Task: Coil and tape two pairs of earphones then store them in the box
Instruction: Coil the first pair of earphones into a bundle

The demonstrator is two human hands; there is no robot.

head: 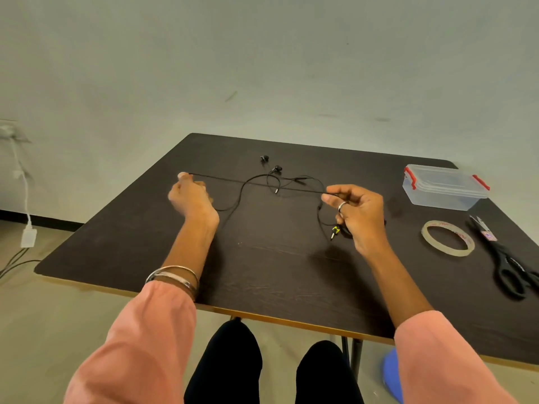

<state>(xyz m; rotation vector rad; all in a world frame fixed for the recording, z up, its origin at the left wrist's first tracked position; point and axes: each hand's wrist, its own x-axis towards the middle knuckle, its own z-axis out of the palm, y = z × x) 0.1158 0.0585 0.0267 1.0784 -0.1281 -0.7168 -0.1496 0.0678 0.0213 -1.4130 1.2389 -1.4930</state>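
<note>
Pulling one earphone cord [256, 185] straight, pinched between left hand [191, 196] and right hand [357, 212] fingertips. Still the first coiling step. Next, looping cord round fingers. Tape [447, 238] and box [444, 186] beyond right fingers.

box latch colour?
Red latches on a clear box, lid shut. Head view, far right of the table.

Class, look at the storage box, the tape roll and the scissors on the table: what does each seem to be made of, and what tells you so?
Storage box: clear plastic, since the table shows through it, with red clips.
Tape roll: probably glossy transparent film tape, pale and see-through.
Scissors: black handles, likely plastic, matte; blades look metal, though they are too small to be sure.
</note>
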